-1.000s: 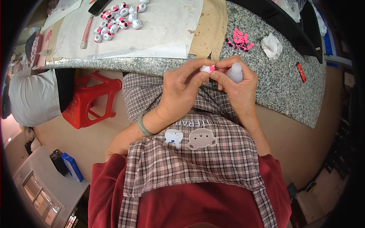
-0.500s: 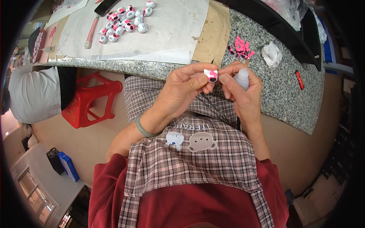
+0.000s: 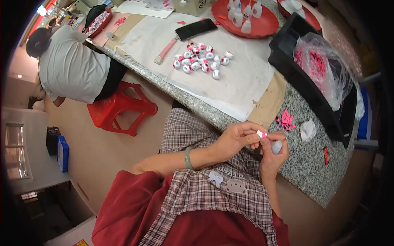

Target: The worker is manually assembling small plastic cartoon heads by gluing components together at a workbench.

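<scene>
One small white-and-pink piece (image 3: 261,134) near the edge of the granite table (image 3: 316,172), pinched by left hand (image 3: 232,141). Right hand (image 3: 272,160) grips squeeze bottle (image 3: 276,146), fingertips at piece. Risk: crowded grip could over-squeeze bottle, drop piece.

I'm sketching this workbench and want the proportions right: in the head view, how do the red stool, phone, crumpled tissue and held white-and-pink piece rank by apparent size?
Largest to smallest:
1. Red stool, partly hidden
2. Phone
3. Crumpled tissue
4. White-and-pink piece, partly hidden
</scene>
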Action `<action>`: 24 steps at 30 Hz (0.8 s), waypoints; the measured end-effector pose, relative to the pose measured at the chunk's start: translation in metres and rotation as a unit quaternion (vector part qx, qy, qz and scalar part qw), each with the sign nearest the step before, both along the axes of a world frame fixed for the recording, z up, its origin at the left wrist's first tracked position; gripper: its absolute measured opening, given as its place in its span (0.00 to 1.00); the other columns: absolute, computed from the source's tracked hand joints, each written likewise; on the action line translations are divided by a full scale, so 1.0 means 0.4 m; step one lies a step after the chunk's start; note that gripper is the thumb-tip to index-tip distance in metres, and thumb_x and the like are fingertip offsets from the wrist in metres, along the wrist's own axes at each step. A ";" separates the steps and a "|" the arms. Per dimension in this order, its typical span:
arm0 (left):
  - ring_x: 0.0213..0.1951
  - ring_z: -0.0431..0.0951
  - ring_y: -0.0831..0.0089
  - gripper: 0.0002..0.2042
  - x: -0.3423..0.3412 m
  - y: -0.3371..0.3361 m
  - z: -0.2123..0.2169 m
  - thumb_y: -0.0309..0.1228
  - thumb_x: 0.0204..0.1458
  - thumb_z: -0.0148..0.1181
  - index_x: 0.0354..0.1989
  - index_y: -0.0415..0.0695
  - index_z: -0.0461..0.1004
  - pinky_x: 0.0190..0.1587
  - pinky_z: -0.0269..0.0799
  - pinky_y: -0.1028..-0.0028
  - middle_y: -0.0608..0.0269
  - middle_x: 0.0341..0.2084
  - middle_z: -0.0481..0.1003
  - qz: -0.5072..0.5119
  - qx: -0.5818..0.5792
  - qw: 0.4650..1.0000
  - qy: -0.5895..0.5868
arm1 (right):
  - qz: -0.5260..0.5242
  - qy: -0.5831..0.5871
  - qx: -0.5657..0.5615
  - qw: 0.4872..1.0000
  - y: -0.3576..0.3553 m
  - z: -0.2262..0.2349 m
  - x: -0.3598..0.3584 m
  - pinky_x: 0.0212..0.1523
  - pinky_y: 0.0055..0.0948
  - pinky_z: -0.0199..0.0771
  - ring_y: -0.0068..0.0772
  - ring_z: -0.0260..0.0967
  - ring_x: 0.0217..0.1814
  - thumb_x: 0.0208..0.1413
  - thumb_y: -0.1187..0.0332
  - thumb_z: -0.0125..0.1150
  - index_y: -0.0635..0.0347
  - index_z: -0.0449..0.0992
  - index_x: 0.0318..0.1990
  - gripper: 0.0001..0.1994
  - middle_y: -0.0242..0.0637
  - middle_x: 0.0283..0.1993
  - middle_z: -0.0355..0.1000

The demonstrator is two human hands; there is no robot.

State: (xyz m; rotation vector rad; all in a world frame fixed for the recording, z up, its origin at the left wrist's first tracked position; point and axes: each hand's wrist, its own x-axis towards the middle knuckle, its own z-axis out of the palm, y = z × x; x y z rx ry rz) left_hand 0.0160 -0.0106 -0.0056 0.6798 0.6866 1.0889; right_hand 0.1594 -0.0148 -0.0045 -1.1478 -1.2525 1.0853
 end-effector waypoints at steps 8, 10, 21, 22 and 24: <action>0.31 0.75 0.68 0.11 -0.178 0.155 0.074 0.20 0.47 0.55 0.41 0.39 0.73 0.34 0.72 0.73 0.56 0.36 0.75 0.190 0.330 0.812 0.443 | 0.001 0.047 -0.014 0.999 0.075 0.006 0.034 0.19 0.13 0.55 0.13 0.56 0.21 0.52 0.74 0.58 0.63 0.69 0.37 0.07 0.28 0.26 0.63; 0.32 0.76 0.63 0.11 -0.245 0.217 0.060 0.20 0.46 0.55 0.40 0.40 0.73 0.34 0.72 0.71 0.55 0.36 0.75 0.258 0.391 0.735 0.490 | -0.005 0.042 -0.021 0.999 0.083 0.006 0.049 0.20 0.14 0.57 0.14 0.57 0.21 0.52 0.73 0.59 0.64 0.70 0.38 0.08 0.28 0.26 0.63; 0.39 0.71 0.59 0.12 -0.350 0.308 0.058 0.18 0.39 0.55 0.35 0.41 0.74 0.42 0.69 0.67 0.57 0.36 0.73 0.284 0.400 0.536 0.687 | -0.033 -0.029 -0.005 0.999 0.081 -0.023 0.075 0.21 0.14 0.57 0.14 0.56 0.21 0.53 0.76 0.56 0.64 0.70 0.38 0.06 0.29 0.26 0.64; 0.40 0.70 0.59 0.12 -0.377 0.313 0.073 0.18 0.39 0.55 0.35 0.41 0.74 0.42 0.69 0.66 0.58 0.36 0.73 0.298 0.405 0.529 0.683 | -0.048 -0.035 0.007 0.998 0.080 -0.026 0.070 0.20 0.14 0.55 0.14 0.55 0.20 0.54 0.75 0.55 0.64 0.70 0.38 0.05 0.28 0.24 0.63; 0.41 0.70 0.59 0.11 -0.439 0.331 0.102 0.19 0.39 0.55 0.34 0.41 0.74 0.42 0.69 0.66 0.58 0.37 0.73 0.327 0.413 0.517 0.674 | -0.080 -0.048 0.033 0.995 0.081 -0.033 0.064 0.18 0.14 0.50 0.14 0.53 0.18 0.56 0.74 0.52 0.63 0.69 0.37 0.04 0.27 0.21 0.61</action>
